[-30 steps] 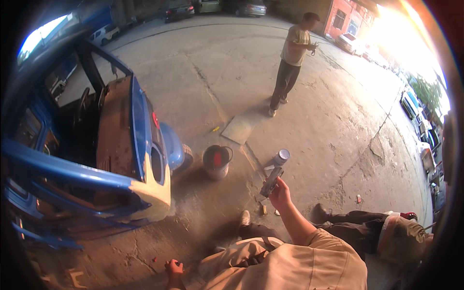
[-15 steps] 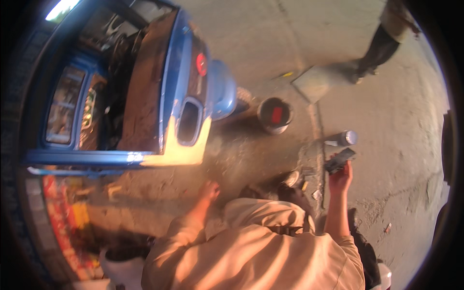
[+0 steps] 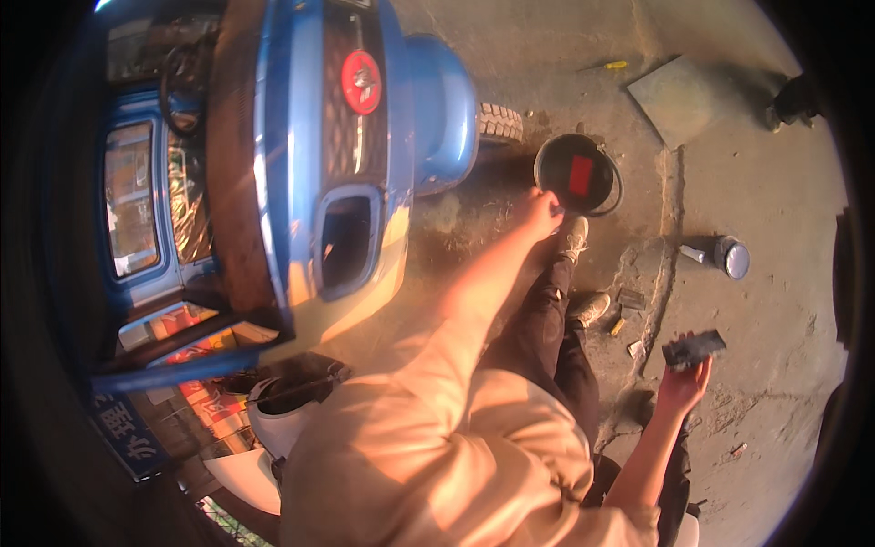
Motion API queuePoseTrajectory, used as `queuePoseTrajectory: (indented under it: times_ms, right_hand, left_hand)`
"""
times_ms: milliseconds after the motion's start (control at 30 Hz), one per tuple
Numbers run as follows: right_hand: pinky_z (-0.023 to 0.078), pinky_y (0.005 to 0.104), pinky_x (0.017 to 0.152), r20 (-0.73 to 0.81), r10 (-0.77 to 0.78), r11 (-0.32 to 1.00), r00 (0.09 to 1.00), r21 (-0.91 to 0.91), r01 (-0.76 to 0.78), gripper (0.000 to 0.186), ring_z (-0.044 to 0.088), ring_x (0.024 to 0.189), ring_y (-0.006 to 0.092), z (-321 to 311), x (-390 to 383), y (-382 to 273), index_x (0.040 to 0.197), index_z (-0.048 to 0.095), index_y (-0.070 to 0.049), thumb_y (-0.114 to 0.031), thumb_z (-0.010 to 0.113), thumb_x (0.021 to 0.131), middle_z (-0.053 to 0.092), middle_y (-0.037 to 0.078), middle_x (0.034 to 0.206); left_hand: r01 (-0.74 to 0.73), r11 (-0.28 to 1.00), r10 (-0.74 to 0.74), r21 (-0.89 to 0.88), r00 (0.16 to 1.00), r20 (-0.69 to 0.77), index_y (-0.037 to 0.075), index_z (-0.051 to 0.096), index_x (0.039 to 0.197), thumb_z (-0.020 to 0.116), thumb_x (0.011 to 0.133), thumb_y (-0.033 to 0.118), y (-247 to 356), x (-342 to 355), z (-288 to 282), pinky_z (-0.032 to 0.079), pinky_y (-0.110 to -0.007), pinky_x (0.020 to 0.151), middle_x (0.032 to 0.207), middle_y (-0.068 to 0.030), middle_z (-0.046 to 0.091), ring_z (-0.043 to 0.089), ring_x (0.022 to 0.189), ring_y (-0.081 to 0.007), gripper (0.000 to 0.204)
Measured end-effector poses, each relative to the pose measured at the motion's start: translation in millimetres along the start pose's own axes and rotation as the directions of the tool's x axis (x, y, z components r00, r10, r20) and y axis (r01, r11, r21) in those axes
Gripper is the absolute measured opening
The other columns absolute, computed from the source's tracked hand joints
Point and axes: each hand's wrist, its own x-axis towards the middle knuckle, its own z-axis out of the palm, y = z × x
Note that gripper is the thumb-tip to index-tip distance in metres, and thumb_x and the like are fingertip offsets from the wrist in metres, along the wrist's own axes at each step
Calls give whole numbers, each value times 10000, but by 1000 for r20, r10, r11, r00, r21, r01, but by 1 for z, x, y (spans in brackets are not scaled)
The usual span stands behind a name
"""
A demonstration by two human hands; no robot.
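My left hand [image 3: 544, 212] is stretched out to the near rim of a dark bucket [image 3: 602, 173], its fingers curled in; what they hold, if anything, is hidden. Inside the bucket lies a red rectangular object [image 3: 580, 175]. Off to the right, my right hand [image 3: 684, 387] grips a dark grey, flat rectangular block [image 3: 694, 349], raised above the floor, its exact kind unclear. A blue vehicle [image 3: 293, 118] stands on the left, with a bare cream-yellow patch [image 3: 369, 305] around its headlight opening [image 3: 348, 242].
A tin can [image 3: 734, 258] stands on the concrete at right. Near my shoes [image 3: 591, 310] lie small scraps and a yellow piece [image 3: 618, 325]. Farther off are a grey sheet [image 3: 673, 100], a yellow-handled tool [image 3: 615, 65] and another person's dark leg [image 3: 797, 98]. A white container [image 3: 273, 428] is at lower left.
My left hand has swung from beside the vehicle, forward and right to the bucket. My right hand still holds the grey block. The view has shifted, and the other person has moved toward the far right edge.
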Motion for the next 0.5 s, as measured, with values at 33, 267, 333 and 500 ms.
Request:
queuePoseTrajectory:
  times_ms: [33,267,333,500]
  right_hand:
    - [418,540,1151,-50,-11,1000,999,1,11,529,507,1367,387,11,7,3,1506,463,-40,-336,518,1070,499,209,1513]
    - [314,558,1226,-370,36,999,928,6,-36,637,391,1462,415,9,58,56,1593,299,-3,-366,460,1095,335,262,1620]
    - [298,551,1236,-499,47,996,865,-45,-79,648,374,1475,413,29,81,74,1603,264,8,-365,435,1101,308,265,1632]
    - [285,519,1249,-57,201,980,978,3,-201,660,362,1491,379,-27,113,89,1611,217,22,-388,356,1113,257,253,1658]
  left_hand:
    - [3,1000,-3,19,1000,19,182,666,916,852,741,256,-6,27,29,542,-452,791,1017,-75,615,646,961,-318,266]
    - [112,987,-116,115,993,29,161,642,989,842,754,238,-16,143,194,514,-498,871,1106,-104,559,575,1116,-354,318]
    - [21,995,-20,93,1000,-20,157,649,1022,829,769,223,-36,165,232,496,-518,916,1157,-115,553,549,1164,-362,318]
    - [-27,886,-24,462,994,105,142,650,1280,761,821,254,-97,207,326,462,-523,1037,1441,-129,490,476,1307,-381,485]
